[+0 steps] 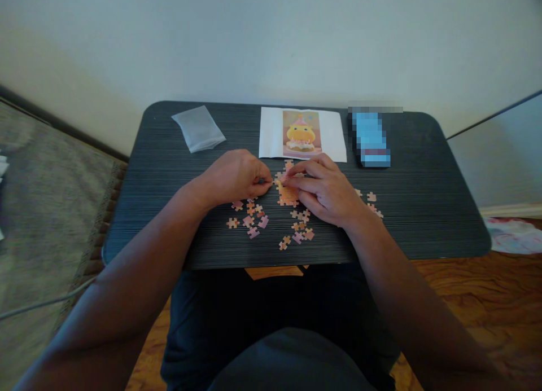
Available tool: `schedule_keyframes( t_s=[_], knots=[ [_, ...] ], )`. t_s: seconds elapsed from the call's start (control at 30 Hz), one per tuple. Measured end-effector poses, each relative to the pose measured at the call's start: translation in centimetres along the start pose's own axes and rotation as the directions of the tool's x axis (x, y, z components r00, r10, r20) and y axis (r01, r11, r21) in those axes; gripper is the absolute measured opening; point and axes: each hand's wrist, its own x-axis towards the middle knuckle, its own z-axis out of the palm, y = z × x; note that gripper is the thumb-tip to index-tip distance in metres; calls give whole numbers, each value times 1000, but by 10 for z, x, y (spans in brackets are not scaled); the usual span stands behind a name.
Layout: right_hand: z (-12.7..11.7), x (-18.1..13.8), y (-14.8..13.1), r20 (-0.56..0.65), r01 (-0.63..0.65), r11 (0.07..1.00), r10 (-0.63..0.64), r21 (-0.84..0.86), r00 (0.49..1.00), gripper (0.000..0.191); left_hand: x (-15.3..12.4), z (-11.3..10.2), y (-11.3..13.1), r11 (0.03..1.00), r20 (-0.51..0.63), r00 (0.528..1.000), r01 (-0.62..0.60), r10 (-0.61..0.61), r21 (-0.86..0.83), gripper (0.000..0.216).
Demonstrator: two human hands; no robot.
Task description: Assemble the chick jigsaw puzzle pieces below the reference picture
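A partly joined jigsaw puzzle [288, 196] in orange and pink lies on the dark table, between my two hands. My left hand [239, 178] is closed in a pinch at the puzzle's left edge, with a small pale puzzle piece [274, 182] at its fingertips. From the other side, my right hand [324, 187] reaches over the puzzle with fingers stretched out, its fingertips touching the upper part and covering some of it. Loose puzzle pieces [253, 222] lie below my left hand, and more loose pieces [298, 226] lie below the puzzle.
Behind the puzzle is a white sheet with a printed cartoon picture [302, 134]. A clear plastic bag [199, 129] lies at the back left, and a blurred phone-like object [371, 140] at the back right. Several pieces [371, 197] sit right of my right hand. A wall backs the table [427, 210].
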Motion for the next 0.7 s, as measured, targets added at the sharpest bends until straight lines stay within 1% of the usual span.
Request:
schedule_keyframes(
  t_s=[0.17, 0.33, 0.7],
  knots=[
    [1, -1, 1, 6, -35, 999, 35, 37, 999, 41, 0, 0, 0, 1000, 9, 1000, 10, -10, 5, 25],
    [1, 0, 0, 9, -26, 998, 26, 50, 1000, 40, 0, 0, -2, 1000, 4, 1000, -12, 12, 13, 25],
    [1, -1, 0, 2, -21, 998, 21, 51, 1000, 41, 0, -3, 2, 993, 9, 1000, 15, -16, 114, 29]
  ],
)
